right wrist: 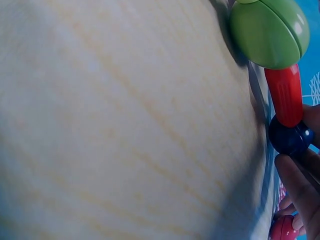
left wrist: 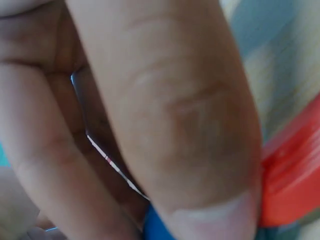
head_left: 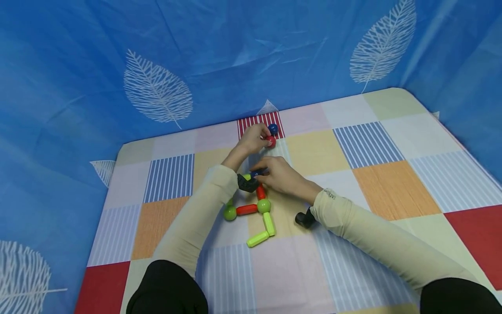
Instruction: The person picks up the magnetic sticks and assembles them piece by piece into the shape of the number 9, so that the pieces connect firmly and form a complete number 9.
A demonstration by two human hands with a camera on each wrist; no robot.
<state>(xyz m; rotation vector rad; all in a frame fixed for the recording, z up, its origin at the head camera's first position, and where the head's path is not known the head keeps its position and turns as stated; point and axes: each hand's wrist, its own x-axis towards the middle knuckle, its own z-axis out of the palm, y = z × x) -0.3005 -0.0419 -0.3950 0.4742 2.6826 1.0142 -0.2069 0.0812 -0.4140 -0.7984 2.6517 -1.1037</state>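
Observation:
My left hand (head_left: 254, 138) pinches a red ball (head_left: 271, 141) at the far side of the table, with a blue ball (head_left: 273, 129) just beyond it. Nearer, my right hand (head_left: 283, 175) grips a dark blue ball (right wrist: 290, 136) with its fingertips. That ball sits at the end of a red rod (right wrist: 285, 95), whose other end meets a green ball (right wrist: 270, 34). From this green ball a second red rod (head_left: 247, 209) runs left to another green ball (head_left: 229, 213). In the left wrist view, large close fingers hide most of a blue ball (left wrist: 157, 225).
Two lime-green rods (head_left: 269, 223) form a bent line toward me below the structure. Black wrist cameras (head_left: 303, 219) hang at the sleeves. A patchwork cloth (head_left: 376, 192) covers the table, and a blue leaf-print curtain (head_left: 251, 56) stands behind.

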